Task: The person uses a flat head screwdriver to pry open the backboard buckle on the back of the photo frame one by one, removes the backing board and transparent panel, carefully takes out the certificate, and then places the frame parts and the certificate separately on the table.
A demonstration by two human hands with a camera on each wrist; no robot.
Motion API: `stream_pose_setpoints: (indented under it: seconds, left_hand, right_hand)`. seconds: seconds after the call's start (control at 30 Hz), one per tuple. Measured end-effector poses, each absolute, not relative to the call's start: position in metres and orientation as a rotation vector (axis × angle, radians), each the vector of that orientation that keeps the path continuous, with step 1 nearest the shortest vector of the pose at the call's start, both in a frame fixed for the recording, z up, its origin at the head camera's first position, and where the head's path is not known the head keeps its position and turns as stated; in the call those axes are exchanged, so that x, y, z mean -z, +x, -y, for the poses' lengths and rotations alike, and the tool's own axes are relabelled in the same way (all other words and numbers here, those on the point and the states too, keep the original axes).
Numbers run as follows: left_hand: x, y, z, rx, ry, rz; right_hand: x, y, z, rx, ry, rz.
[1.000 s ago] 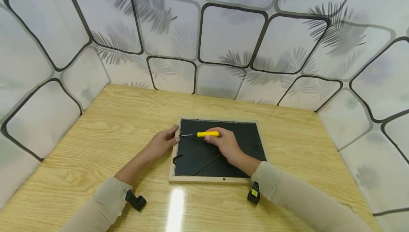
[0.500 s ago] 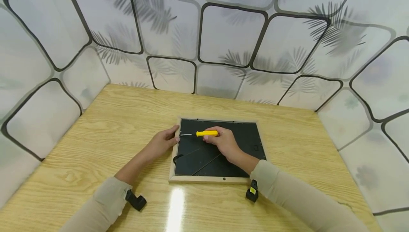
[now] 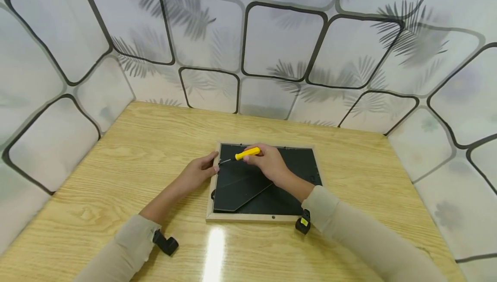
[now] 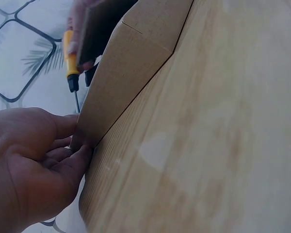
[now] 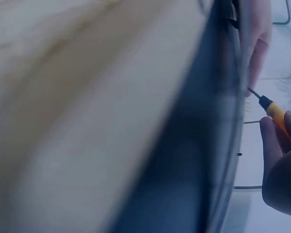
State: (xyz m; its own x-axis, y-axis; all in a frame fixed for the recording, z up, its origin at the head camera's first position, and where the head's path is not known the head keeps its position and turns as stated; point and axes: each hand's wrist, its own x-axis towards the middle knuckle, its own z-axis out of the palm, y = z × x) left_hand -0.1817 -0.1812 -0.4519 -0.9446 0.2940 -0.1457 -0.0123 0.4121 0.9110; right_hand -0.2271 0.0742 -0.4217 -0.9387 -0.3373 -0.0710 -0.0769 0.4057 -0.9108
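Observation:
A picture frame [image 3: 248, 217] lies face down on the table, its black backing [image 3: 295, 169] up. My left hand [image 3: 198, 172] grips the frame's left edge; in the left wrist view the fingertips pinch its wooden side [image 4: 121, 73]. A yellow-handled screwdriver [image 3: 247, 153] is pinched between the thumb and fingers of my right hand [image 3: 272, 163]. Its shaft slants down to the left, with the tip right at the frame's inner left edge, close to the left thumb. A black stand flap [image 3: 237, 193] lies across the backing. The right wrist view shows the screwdriver handle [image 5: 277, 116] in the fingers.
A wood-grain table [image 3: 155, 144] surrounds the frame. Patterned cloth walls [image 3: 279, 44] rise behind and on both sides. Small metal tabs line the frame's inner edges. A black wrist camera [image 3: 165, 242] sits on the left sleeve, another [image 3: 303, 222] on the right.
My right hand has risen slightly, tilting the screwdriver's handle upward while its tip stays at the left edge. The stand flap now covers most of the black strap. My left hand stays put.

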Motion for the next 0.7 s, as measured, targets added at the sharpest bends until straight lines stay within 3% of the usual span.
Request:
stream_pose_setpoints:
  seconds: [0.7]
  left_hand:
    - [0.452,-0.182,0.182,-1.571,0.257,-2.378]
  right_hand:
    - [0.398,-0.239,-0.029,1.494,-0.540,-2.488]
